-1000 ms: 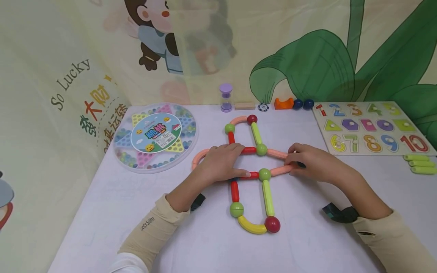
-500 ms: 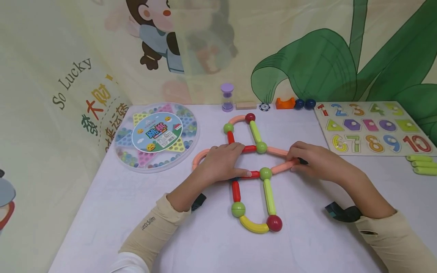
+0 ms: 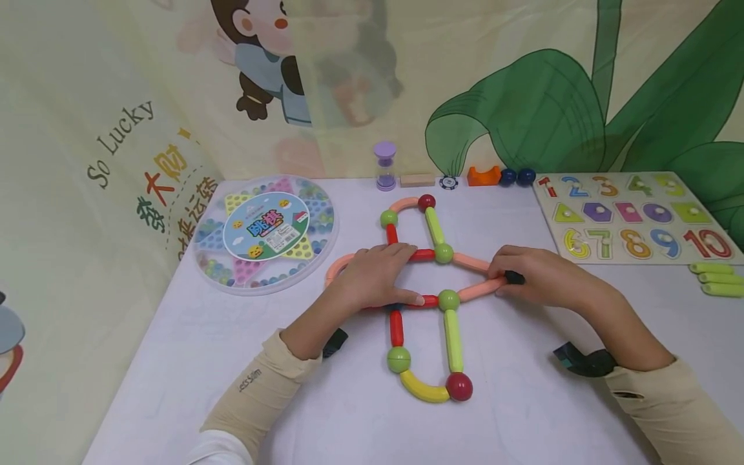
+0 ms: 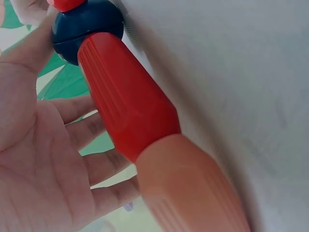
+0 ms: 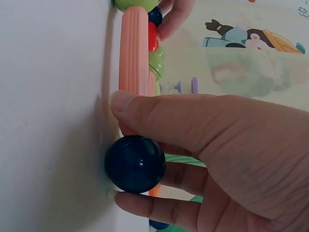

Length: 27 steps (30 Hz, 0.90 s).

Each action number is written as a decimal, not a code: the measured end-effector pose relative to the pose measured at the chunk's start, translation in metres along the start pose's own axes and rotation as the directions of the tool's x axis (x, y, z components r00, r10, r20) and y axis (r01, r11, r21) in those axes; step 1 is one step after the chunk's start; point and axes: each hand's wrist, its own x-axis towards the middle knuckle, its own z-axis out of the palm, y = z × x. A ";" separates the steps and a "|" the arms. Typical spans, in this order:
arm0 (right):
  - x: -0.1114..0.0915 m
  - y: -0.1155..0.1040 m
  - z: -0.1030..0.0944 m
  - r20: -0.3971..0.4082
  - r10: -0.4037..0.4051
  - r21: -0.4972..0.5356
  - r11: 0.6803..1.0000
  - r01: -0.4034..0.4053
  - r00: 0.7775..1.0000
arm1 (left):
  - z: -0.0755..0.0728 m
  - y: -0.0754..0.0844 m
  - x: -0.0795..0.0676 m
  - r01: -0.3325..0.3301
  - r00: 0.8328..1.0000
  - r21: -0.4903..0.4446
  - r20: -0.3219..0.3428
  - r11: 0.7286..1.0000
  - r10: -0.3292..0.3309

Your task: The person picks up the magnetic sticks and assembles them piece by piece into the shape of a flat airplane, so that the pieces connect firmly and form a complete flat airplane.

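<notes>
A magnetic stick-and-ball figure lies on the white table. My left hand (image 3: 374, 278) spreads over its middle, thumb on the near red rod (image 3: 431, 301) and fingers by the far red rod (image 3: 422, 255). The left wrist view shows that palm flat beside a red rod (image 4: 126, 96) and a dark blue ball (image 4: 87, 29). My right hand (image 3: 531, 274) pinches the pink rods (image 3: 481, 289) where they converge. In the right wrist view its thumb presses a pink rod (image 5: 133, 53) just above a dark blue ball (image 5: 135, 164), with fingers behind and below the ball.
The near loop ends in a yellow curved rod (image 3: 424, 389) and a red ball (image 3: 459, 387). A Chinese checkers set (image 3: 264, 236) lies left, a number puzzle board (image 3: 633, 219) right. Three green rods (image 3: 716, 279) lie below it. An hourglass (image 3: 385, 166) stands at the back.
The near loop, with its yellow rod and red ball, has swung slightly left and toward me. My right hand has shifted slightly right, still pinching the pink rods. The left hand stays in place.
</notes>
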 end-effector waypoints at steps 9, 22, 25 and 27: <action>0.004 -0.001 0.002 0.015 0.052 -0.012 0.999 -0.052 0.999 | -0.002 -0.003 -0.002 -0.010 1.000 0.019 0.028 1.000 0.009; 0.001 0.015 -0.006 -0.008 0.076 0.127 0.989 -0.075 0.997 | -0.008 -0.019 -0.002 -0.007 0.999 -0.090 0.047 0.996 0.012; -0.001 0.024 -0.010 -0.014 0.105 0.130 0.986 -0.102 0.994 | -0.008 -0.021 -0.002 -0.011 0.999 -0.094 0.051 0.996 0.016; -0.004 0.030 -0.014 -0.014 0.116 0.126 0.986 -0.113 0.993 | -0.009 -0.021 -0.002 -0.008 0.998 -0.096 0.056 0.995 0.013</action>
